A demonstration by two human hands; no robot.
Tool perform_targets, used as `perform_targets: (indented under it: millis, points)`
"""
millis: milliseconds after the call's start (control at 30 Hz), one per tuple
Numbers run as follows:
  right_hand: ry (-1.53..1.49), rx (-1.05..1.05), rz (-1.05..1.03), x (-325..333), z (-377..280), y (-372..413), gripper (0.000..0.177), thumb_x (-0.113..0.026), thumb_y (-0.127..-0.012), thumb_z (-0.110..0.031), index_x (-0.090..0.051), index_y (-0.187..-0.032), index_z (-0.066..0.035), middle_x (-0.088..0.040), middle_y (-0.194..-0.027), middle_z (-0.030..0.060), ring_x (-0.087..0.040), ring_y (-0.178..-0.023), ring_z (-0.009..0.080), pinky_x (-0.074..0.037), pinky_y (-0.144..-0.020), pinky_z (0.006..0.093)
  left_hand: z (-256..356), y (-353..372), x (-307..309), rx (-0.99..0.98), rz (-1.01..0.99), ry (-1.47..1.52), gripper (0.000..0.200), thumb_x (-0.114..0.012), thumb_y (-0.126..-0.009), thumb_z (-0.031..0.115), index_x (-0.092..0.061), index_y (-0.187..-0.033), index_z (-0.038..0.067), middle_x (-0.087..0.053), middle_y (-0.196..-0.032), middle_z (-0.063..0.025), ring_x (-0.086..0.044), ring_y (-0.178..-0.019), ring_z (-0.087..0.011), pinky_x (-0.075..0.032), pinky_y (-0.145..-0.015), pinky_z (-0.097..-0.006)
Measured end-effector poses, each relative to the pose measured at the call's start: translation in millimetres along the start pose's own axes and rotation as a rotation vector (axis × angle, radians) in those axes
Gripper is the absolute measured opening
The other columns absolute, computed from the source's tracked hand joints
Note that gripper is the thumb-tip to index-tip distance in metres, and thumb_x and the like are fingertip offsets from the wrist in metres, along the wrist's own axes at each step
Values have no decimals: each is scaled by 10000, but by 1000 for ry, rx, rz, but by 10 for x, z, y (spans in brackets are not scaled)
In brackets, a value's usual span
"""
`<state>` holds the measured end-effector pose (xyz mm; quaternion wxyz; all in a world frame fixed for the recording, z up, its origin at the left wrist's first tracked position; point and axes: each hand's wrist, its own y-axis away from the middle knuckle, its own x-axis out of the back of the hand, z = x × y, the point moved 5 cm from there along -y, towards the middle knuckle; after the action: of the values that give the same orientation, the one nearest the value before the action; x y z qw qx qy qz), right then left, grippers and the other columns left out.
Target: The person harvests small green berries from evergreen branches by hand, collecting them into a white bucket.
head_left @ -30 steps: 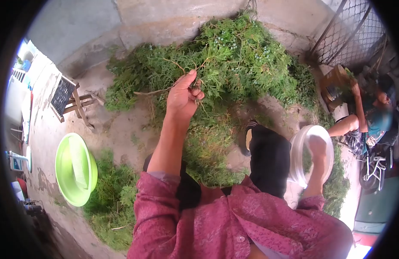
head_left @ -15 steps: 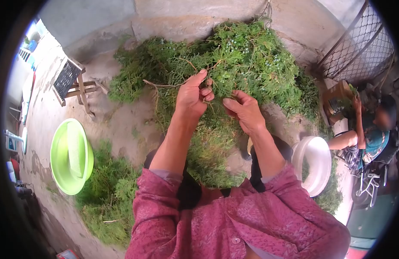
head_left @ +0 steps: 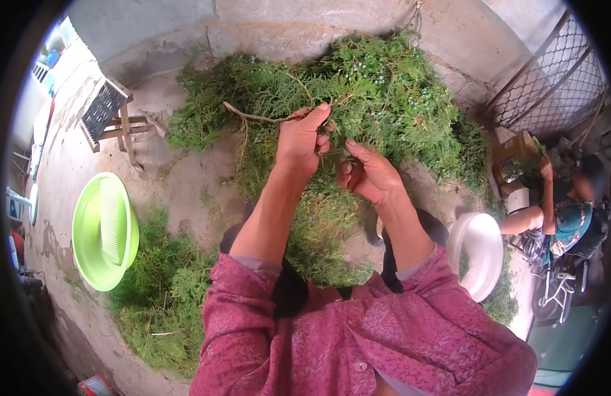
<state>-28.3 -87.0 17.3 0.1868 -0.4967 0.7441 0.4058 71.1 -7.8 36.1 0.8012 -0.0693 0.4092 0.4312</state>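
My left hand (head_left: 304, 140) is raised over a big heap of green leafy branches (head_left: 358, 92) and is shut on a thin woody branch (head_left: 252, 117) that sticks out to the left. My right hand (head_left: 369, 173) is just beside it, fingers curled and pinching at the sprigs that hang from that same branch. Both forearms come out of dark red patterned sleeves. A white plastic bowl (head_left: 485, 251) sits on the ground near my right elbow.
A lime green basin (head_left: 104, 231) lies on the ground at the left, next to a smaller pile of greens (head_left: 160, 297). A small wooden stool (head_left: 110, 119) stands at upper left. Another person (head_left: 563, 211) sits at the right by a wire fence (head_left: 556, 72).
My right hand came up from the white bowl to the branch and curled its fingers on the sprigs. The left hand kept hold of the branch and lifted slightly.
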Motion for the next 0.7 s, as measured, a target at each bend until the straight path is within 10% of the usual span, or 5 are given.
perform_targets:
  millis: [467,700]
  points:
    - [-26,-436,-224,85,518,489,215,-480,-790,-104,-538,-976,-13,-600,-889,121,-594,-706,156,-482,-503,262,98,-93,144,-7,92,46,156,-616,-793,185,-524,-901,119,-480,-627,2,-354,-443,-68,-282,-416,-213]
    - [183,232,55,422,-311,472,133,-586,-818,-106,-565,-941,-63,-559,-763,15,-497,-595,69,-342,-428,152,14,-38,82,141,67,-69,167,-608,-788,227,-532,-917,154,-467,-597,44,-326,-436,-45,-265,-413,-210]
